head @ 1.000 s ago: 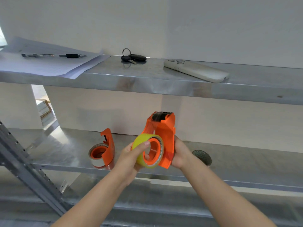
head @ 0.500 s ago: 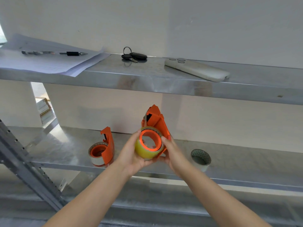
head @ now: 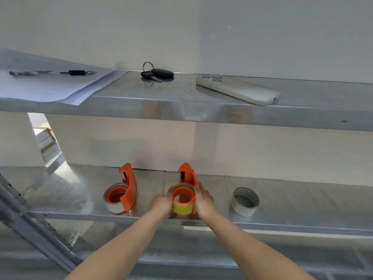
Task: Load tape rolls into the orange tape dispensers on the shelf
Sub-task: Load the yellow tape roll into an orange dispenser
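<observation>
Galvanised steel shelving against a white wall fills the frame, and on its lower shelf (head: 302, 203) both hands have come down from mid-air. The left hand (head: 161, 203) and the right hand (head: 204, 200) clasp, one from each side, the yellow roll of clear tape (head: 182, 208), which is seated on the orange hub of the orange plastic tape dispenser (head: 186, 174), lower centre of the frame. A second ago the pair was held aloft with the roll being pushed on; now it stands on the shelf, so this dispenser looks loaded and about to be let go.

To its left a second orange dispenser (head: 129, 184) already carries a white-sided tape roll (head: 115, 206). To the right a loose grey-white tape roll (head: 245, 202) lies on the shelf, in no dispenser.

On the upper shelf, upper part of the frame, lie paper sheets (head: 50, 89) with a pen (head: 77, 72), black keys (head: 157, 73) and a white-cased phone (head: 238, 90).
</observation>
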A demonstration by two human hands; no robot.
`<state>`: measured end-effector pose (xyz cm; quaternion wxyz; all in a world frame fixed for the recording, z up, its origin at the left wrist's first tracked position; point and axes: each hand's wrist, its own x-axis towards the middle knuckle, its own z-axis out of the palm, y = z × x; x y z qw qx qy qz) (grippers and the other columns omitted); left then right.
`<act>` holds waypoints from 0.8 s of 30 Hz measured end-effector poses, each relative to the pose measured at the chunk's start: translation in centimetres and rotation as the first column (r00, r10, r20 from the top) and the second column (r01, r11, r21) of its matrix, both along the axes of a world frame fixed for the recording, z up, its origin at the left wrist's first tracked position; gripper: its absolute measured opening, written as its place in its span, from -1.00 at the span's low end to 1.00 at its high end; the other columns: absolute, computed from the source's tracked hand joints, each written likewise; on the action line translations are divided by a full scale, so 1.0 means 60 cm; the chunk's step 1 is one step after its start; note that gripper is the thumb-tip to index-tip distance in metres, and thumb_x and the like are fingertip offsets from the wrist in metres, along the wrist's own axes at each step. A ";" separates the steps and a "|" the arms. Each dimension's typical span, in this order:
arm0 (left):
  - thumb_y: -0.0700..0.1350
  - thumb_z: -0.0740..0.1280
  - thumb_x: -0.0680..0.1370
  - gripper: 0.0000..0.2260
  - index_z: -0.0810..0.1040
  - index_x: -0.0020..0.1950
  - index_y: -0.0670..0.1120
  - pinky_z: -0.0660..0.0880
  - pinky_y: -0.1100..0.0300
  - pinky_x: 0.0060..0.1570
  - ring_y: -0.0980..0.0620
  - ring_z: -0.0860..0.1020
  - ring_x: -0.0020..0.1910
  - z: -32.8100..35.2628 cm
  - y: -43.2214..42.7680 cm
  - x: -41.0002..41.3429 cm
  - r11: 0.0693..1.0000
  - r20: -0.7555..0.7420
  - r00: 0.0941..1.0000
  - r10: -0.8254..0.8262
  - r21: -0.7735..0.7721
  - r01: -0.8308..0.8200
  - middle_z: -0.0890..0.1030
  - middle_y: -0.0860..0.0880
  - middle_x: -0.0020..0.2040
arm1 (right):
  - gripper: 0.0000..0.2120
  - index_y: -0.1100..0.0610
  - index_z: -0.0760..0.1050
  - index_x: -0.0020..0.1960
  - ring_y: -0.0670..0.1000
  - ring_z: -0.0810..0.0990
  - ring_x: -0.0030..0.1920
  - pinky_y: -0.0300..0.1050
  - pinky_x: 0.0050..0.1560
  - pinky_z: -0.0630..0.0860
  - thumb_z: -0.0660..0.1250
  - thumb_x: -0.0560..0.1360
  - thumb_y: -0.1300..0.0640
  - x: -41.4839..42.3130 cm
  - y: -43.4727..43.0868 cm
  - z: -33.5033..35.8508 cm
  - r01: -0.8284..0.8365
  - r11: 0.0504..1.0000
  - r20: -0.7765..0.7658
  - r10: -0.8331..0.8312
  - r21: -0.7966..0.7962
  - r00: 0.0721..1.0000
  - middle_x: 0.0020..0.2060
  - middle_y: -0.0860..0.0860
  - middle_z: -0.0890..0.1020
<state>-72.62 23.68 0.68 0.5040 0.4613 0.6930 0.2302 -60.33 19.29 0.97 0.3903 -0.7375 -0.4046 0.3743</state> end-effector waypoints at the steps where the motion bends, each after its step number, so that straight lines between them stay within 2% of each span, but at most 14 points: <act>1: 0.30 0.10 0.51 -0.43 0.45 -0.41 -0.16 0.48 0.17 -0.42 -0.12 0.52 -0.42 -0.009 0.006 -0.001 0.999 -0.065 0.997 -0.043 0.009 0.043 0.51 -0.13 -0.47 | -0.63 -0.01 0.38 0.32 0.23 0.46 0.23 0.08 0.33 0.35 -0.03 0.61 -0.03 -0.001 0.004 -0.010 0.018 1.000 -0.014 -0.018 -0.024 1.000 0.20 0.21 0.52; 3: 0.29 0.06 0.53 -0.41 0.47 -0.41 -0.16 0.50 0.13 -0.26 -0.15 0.57 -0.29 -0.024 0.015 -0.006 0.990 -0.224 0.967 -0.121 0.041 0.133 0.54 -0.12 -0.42 | -0.64 0.03 0.41 0.30 0.21 0.47 0.22 0.09 0.34 0.36 0.00 0.61 0.00 -0.005 0.006 -0.026 0.025 0.998 -0.081 -0.030 -0.060 0.996 0.21 0.23 0.49; 5: 0.28 0.02 0.55 -0.41 0.45 -0.43 -0.14 0.43 0.12 -0.23 -0.14 0.57 -0.23 -0.037 0.022 -0.012 0.976 -0.340 0.926 -0.163 0.084 0.202 0.54 -0.11 -0.41 | -0.66 0.03 0.43 0.30 0.20 0.50 0.19 0.10 0.32 0.39 0.04 0.60 0.03 -0.008 0.005 -0.036 0.015 0.998 -0.148 -0.023 -0.056 0.989 0.19 0.25 0.51; 9: 0.22 0.04 0.57 -0.44 0.49 -0.36 -0.18 0.45 0.08 -0.19 -0.19 0.60 -0.21 -0.059 0.018 -0.016 0.957 -0.343 0.928 -0.148 0.188 0.222 0.61 -0.18 -0.32 | -0.71 0.08 0.53 0.22 0.13 0.61 0.08 0.03 0.22 0.52 0.17 0.57 0.10 -0.003 -0.001 -0.038 0.101 0.995 -0.294 -0.096 0.002 0.951 0.09 0.22 0.60; 10: 0.19 0.07 0.57 -0.49 0.50 -0.31 -0.18 0.44 0.10 -0.21 -0.20 0.60 -0.18 -0.062 0.016 -0.016 0.953 -0.335 0.933 -0.130 0.218 0.211 0.61 -0.18 -0.29 | -0.73 0.08 0.54 0.20 0.08 0.64 0.04 -0.03 0.14 0.56 0.18 0.56 0.12 -0.001 -0.001 -0.040 0.092 0.996 -0.358 -0.086 0.001 0.930 0.06 0.17 0.63; 12: 0.17 0.10 0.57 -0.55 0.49 -0.22 -0.17 0.40 0.13 -0.24 -0.19 0.59 -0.14 -0.062 0.011 -0.017 0.948 -0.351 0.931 -0.101 0.251 0.197 0.59 -0.15 -0.26 | -0.77 0.08 0.55 0.16 -0.05 0.68 -0.13 -0.19 -0.12 0.61 0.22 0.55 0.13 0.005 -0.002 -0.045 0.062 0.998 -0.465 -0.062 -0.016 0.883 -0.06 0.07 0.69; 15: 0.19 0.04 0.58 -0.53 0.50 -0.17 -0.16 0.39 0.15 -0.24 -0.13 0.54 -0.19 -0.061 0.010 -0.017 0.935 -0.491 0.864 -0.109 0.246 0.257 0.61 -0.16 -0.17 | -0.86 0.08 0.58 0.02 -0.18 0.65 -0.35 -0.36 -0.43 0.50 0.29 0.52 0.10 0.015 0.002 -0.054 0.038 0.998 -0.486 -0.061 -0.057 0.872 -0.25 -0.04 0.69; 17: 0.17 0.05 0.59 -0.51 0.53 -0.13 -0.20 0.41 0.13 -0.20 -0.16 0.54 -0.16 -0.064 0.013 -0.018 0.936 -0.477 0.872 -0.108 0.248 0.252 0.59 -0.21 -0.10 | -0.88 0.03 0.58 -0.07 -0.19 0.63 -0.31 -0.41 -0.48 0.46 0.29 0.51 0.03 0.019 0.004 -0.057 0.014 0.995 -0.472 -0.061 -0.102 0.879 -0.26 -0.09 0.68; 19: 0.15 0.07 0.59 -0.51 0.53 -0.14 -0.24 0.42 0.09 -0.17 -0.22 0.56 -0.13 -0.066 0.015 -0.018 0.937 -0.417 0.903 -0.105 0.262 0.230 0.57 -0.24 -0.13 | -0.87 -0.01 0.56 -0.14 -0.21 0.60 -0.29 -0.45 -0.52 0.43 0.28 0.52 -0.01 0.019 0.006 -0.060 0.005 0.991 -0.468 -0.067 -0.131 0.881 -0.27 -0.12 0.66; 22: 0.16 0.08 0.58 -0.58 0.45 -0.24 -0.13 0.39 0.11 -0.26 -0.14 0.54 -0.22 -0.068 0.012 -0.019 0.939 -0.266 0.958 -0.105 0.291 0.183 0.55 -0.11 -0.26 | -0.82 0.01 0.52 -0.19 -0.25 0.53 -0.48 -0.46 -0.59 0.36 0.26 0.53 -0.02 0.015 0.006 -0.054 0.000 0.986 -0.442 -0.075 -0.166 0.894 -0.39 -0.09 0.58; 24: 0.21 0.09 0.55 -0.62 0.47 -0.13 -0.07 0.44 0.12 -0.22 -0.04 0.55 -0.20 -0.072 0.010 -0.023 0.932 -0.186 0.976 -0.109 0.321 0.166 0.59 -0.07 -0.17 | -0.79 0.07 0.50 -0.21 -0.23 0.50 -0.58 -0.45 -0.63 0.33 0.25 0.53 -0.01 0.014 0.006 -0.049 0.018 0.983 -0.409 -0.091 -0.181 0.908 -0.45 -0.06 0.52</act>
